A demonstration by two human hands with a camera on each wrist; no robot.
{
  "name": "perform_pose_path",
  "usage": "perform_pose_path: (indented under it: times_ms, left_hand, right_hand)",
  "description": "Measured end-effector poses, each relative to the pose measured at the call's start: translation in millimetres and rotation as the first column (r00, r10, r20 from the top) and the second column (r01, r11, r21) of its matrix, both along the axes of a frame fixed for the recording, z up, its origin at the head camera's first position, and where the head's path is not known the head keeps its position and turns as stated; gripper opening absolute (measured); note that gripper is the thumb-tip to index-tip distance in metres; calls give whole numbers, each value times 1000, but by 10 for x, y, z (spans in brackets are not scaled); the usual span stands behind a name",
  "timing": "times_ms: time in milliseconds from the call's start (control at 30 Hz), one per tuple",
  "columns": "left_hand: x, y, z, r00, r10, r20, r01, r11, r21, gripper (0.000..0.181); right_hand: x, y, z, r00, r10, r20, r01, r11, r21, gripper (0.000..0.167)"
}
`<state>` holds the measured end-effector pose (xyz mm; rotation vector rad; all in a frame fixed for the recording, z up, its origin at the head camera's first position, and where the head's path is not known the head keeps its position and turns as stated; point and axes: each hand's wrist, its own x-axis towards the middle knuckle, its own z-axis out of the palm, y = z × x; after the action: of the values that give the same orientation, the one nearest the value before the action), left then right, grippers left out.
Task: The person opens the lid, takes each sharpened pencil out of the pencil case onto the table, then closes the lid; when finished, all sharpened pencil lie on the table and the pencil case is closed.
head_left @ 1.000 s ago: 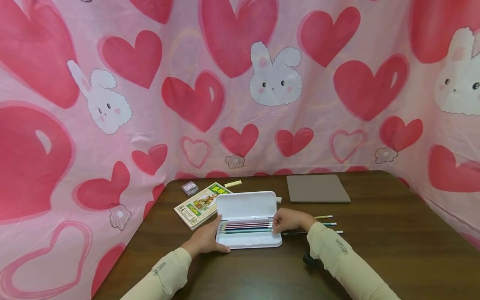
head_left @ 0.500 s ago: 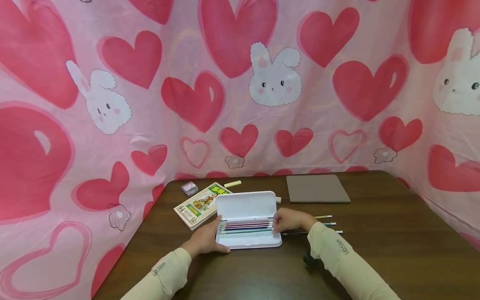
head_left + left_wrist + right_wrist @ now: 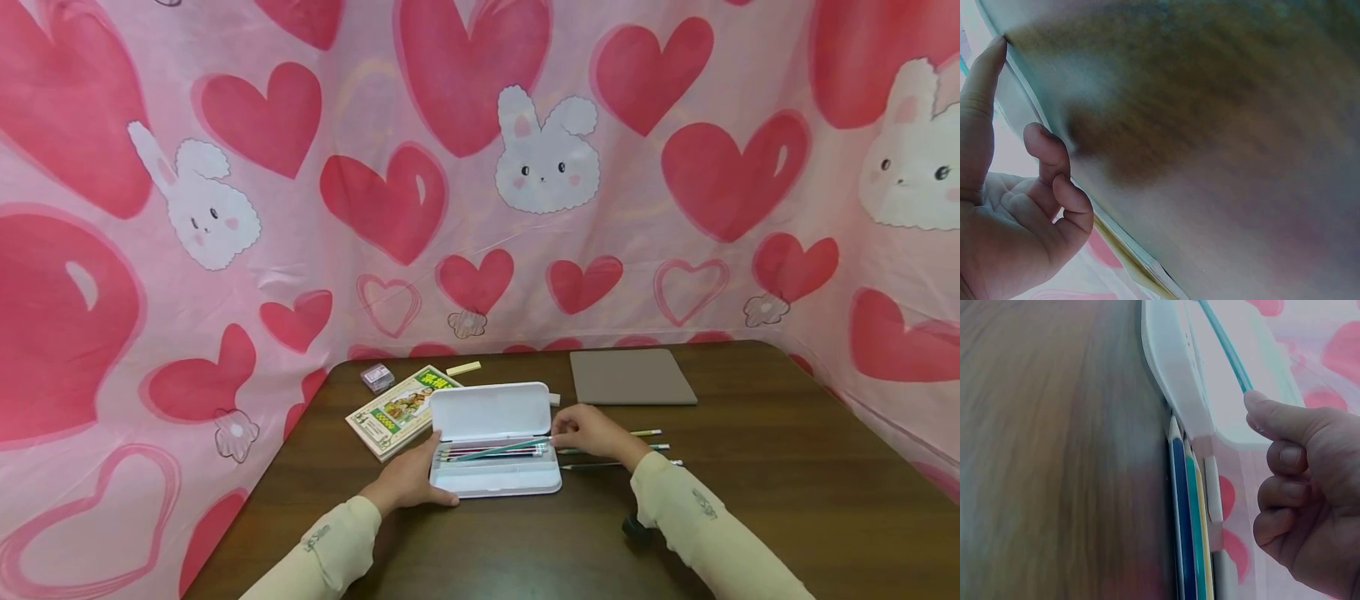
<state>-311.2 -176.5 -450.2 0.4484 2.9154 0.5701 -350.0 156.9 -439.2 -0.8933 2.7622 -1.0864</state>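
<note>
A white pencil case (image 3: 495, 482) lies on the table with its lid raised, several pencils (image 3: 529, 454) in its tray. My left hand (image 3: 408, 477) holds the case's left end, thumb along the front edge; in the left wrist view that thumb (image 3: 982, 94) touches the rim while other fingers curl. At the case's right end, my right hand (image 3: 592, 429) pinches a teal pencil (image 3: 1227, 347) by its end between thumb and index finger. This pencil slants over the tray, its pinched end raised. Right of the case lie a yellow, a green and a dark blue pencil (image 3: 1183, 500).
Behind the case to the left is an illustrated book (image 3: 401, 414), with a small clear box (image 3: 377, 378) and a pale yellow strip (image 3: 463, 367) beyond it. A flat grey-brown board (image 3: 633, 377) lies at the back right. A small white block (image 3: 555, 399) shows behind the lid.
My right hand has lifted and shifted slightly right and back, raising the end of the teal pencil from the tray. My left hand and the case stay put.
</note>
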Motion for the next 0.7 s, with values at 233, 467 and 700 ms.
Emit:
perform_pose_path:
  times_ms: [233, 467, 700]
  left_hand:
    - [-17, -20, -24, 1000, 12, 6, -12, 1000, 0, 119]
    - [-18, -11, -27, 1000, 6, 6, -6, 1000, -1, 119]
    - [-3, 4, 1, 1000, 6, 4, -6, 1000, -5, 117]
  right_hand:
    - [94, 183, 36, 999, -53, -3, 53, 999, 0, 10]
    - [130, 397, 14, 998, -65, -13, 65, 998, -16, 10]
    - [184, 609, -22, 996, -64, -59, 63, 998, -22, 11]
